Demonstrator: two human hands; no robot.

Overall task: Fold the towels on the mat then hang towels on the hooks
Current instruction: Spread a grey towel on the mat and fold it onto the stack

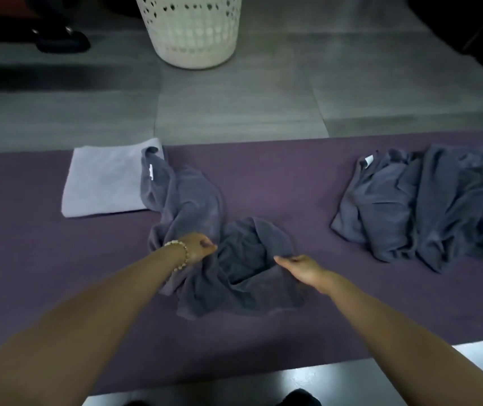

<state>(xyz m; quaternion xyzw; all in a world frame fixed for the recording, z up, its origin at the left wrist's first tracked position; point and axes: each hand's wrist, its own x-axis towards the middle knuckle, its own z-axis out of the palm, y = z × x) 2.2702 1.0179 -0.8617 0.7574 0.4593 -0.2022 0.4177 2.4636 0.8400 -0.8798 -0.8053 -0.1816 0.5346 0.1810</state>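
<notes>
A crumpled dark grey towel lies in the middle of the purple mat, one end draped over a folded light lilac towel at the left. My left hand, with a bead bracelet on the wrist, grips a bunch of the grey towel near its middle. My right hand pinches the towel's edge on the right side. A heap of more dark grey towels sits unfolded at the right of the mat. No hooks are in view.
A white perforated laundry basket stands on the grey tiled floor beyond the mat. Dark shoes sit at the far left and a dark object at the far right corner. A pale floor strip runs along the mat's near edge.
</notes>
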